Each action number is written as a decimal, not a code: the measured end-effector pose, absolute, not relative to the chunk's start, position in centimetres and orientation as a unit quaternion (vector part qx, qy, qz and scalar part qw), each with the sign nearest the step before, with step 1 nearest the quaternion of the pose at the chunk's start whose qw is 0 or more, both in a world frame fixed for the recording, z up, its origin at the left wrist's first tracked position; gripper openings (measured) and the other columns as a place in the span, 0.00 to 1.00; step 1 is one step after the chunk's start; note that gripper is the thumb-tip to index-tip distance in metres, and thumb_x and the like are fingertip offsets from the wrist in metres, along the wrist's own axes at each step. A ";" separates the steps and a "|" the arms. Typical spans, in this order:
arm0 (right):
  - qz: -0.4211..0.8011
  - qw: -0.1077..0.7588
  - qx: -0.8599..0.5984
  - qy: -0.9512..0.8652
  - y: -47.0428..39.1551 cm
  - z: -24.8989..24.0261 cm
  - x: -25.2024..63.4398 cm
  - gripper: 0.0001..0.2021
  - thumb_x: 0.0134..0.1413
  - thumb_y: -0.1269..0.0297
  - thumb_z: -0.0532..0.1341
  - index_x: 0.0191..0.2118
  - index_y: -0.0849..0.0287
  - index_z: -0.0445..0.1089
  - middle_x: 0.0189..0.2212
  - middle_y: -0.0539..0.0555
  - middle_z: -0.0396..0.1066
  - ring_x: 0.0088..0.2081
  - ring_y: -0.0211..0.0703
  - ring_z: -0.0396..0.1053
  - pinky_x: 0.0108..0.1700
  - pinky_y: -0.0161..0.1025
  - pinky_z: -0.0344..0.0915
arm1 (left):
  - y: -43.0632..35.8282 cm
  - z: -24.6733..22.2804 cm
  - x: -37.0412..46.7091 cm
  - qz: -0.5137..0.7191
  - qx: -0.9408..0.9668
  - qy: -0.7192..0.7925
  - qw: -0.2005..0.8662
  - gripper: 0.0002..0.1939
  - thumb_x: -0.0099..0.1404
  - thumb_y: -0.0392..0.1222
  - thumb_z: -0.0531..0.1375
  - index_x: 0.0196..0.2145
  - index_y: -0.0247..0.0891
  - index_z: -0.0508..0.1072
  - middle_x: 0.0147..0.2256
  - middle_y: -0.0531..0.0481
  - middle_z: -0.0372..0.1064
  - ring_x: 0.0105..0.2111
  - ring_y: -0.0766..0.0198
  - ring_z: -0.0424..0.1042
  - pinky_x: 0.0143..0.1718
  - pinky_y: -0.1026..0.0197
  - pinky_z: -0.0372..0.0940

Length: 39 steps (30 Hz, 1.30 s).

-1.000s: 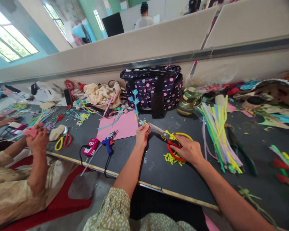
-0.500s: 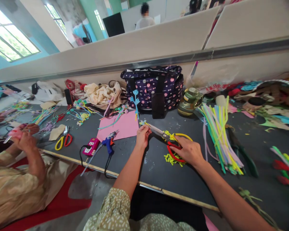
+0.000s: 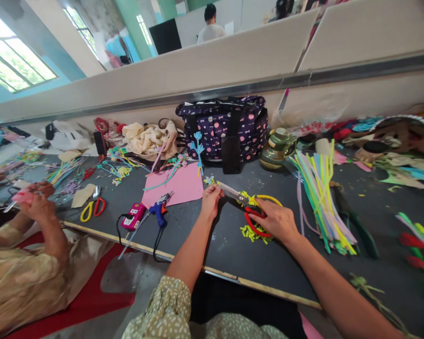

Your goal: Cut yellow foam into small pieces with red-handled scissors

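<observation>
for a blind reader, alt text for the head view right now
A person's right hand holds metal scissors with red and yellow handles, pointing towards the pinching left hand, over a dark grey table. Short yellow strip pieces lie beneath; farther left are a rectangular pink sheet and a blue glue gun.

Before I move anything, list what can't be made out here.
Head view:
Anything within the left hand: hidden by its grip.
Contents of the polka-dot bag: hidden by its fabric.
Bunch with red buds: blurred, cut off by the right edge.
Markings on the magenta box: too small.
</observation>
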State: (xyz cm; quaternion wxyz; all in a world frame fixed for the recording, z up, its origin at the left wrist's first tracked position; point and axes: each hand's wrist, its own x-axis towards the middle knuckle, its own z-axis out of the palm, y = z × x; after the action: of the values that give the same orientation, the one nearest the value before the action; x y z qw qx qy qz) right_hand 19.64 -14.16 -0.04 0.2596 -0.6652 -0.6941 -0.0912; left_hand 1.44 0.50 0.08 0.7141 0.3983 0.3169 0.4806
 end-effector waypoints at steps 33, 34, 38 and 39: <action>-0.073 0.257 -0.668 -0.695 -14.1 0.2 19.5 0.20 0.57 0.50 0.54 0.49 0.56 0.69 0.41 0.55 0.75 0.40 0.45 0.73 0.37 0.37 0.68 | 0.3 0.2 1.5 0.473 0.388 0.306 0.729 0.13 0.51 0.42 0.66 0.23 0.36 0.65 0.22 0.54 0.61 0.22 0.72 0.61 0.29 0.66 0.57; -0.072 0.255 -0.668 -0.695 -14.2 0.2 19.5 0.20 0.58 0.50 0.54 0.49 0.56 0.69 0.41 0.55 0.75 0.40 0.44 0.73 0.36 0.37 0.68 | 0.3 0.1 1.5 0.474 0.388 0.307 0.729 0.13 0.51 0.42 0.66 0.23 0.36 0.65 0.22 0.54 0.61 0.22 0.72 0.61 0.29 0.66 0.57; -0.073 0.247 -0.671 -0.696 -14.1 -0.2 19.6 0.21 0.58 0.48 0.53 0.48 0.57 0.69 0.40 0.55 0.75 0.40 0.44 0.73 0.35 0.37 0.67 | 0.3 0.1 1.5 0.472 0.392 0.305 0.729 0.14 0.52 0.43 0.66 0.23 0.36 0.65 0.22 0.54 0.62 0.22 0.72 0.61 0.29 0.66 0.57; -0.074 0.245 -0.672 -0.695 -14.1 -0.3 19.6 0.21 0.58 0.48 0.53 0.48 0.57 0.69 0.40 0.55 0.75 0.40 0.44 0.73 0.35 0.36 0.67 | 0.3 0.2 1.5 0.471 0.393 0.306 0.728 0.14 0.52 0.43 0.66 0.22 0.36 0.65 0.22 0.54 0.62 0.22 0.72 0.61 0.29 0.66 0.57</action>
State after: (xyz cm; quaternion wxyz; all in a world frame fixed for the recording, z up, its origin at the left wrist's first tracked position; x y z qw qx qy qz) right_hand 19.60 -14.14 -0.30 0.2451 -0.6722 -0.6947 -0.0735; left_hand 1.46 0.32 0.16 0.7283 0.3932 0.3055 0.4708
